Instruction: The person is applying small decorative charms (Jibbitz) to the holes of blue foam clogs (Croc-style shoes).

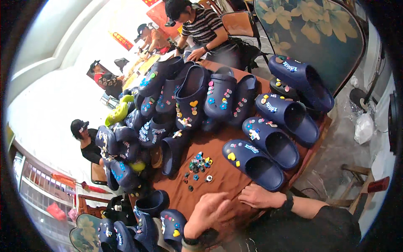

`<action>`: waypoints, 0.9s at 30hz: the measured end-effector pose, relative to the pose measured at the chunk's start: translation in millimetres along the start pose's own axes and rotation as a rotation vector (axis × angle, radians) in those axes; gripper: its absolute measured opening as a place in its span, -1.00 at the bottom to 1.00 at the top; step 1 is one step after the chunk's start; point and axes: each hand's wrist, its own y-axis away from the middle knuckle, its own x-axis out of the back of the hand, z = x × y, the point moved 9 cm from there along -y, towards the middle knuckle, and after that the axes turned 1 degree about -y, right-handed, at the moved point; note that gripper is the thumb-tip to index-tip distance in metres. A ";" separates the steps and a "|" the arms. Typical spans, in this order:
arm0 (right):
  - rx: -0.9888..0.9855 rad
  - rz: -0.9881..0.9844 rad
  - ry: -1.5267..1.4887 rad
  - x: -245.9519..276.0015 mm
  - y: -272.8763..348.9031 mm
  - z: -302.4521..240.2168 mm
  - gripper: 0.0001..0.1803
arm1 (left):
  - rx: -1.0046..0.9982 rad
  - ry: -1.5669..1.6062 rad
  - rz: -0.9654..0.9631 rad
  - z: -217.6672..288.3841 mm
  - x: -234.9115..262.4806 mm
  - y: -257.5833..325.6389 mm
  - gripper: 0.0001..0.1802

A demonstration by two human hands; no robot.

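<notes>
My left hand (211,213) is over the near part of the brown-covered table, its bent fingers smeared by motion. To its right, my right hand (261,196) rests low on the cloth with the fingers curled in; whatever is under them is hidden. Just beyond my right hand lies a navy clog (264,173) with yellow and white charms on its toe. A small heap of colourful shoe charms (200,163) sits on the cloth ahead of my left hand, with several loose dark ones around it.
More decorated navy clogs (275,145) line the right edge. Others crowd the far side and left, with a lime-green clog (116,115) among them. Several stand at the near left (173,227). A person in a striped shirt (205,31) works at the far end. A wooden stool (357,185) stands right.
</notes>
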 end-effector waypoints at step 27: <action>-0.066 0.012 -0.253 22.6 -18.1 -9.2 -0.93 | 0.094 -0.187 0.262 -121.3 -61.3 -22.8 -0.50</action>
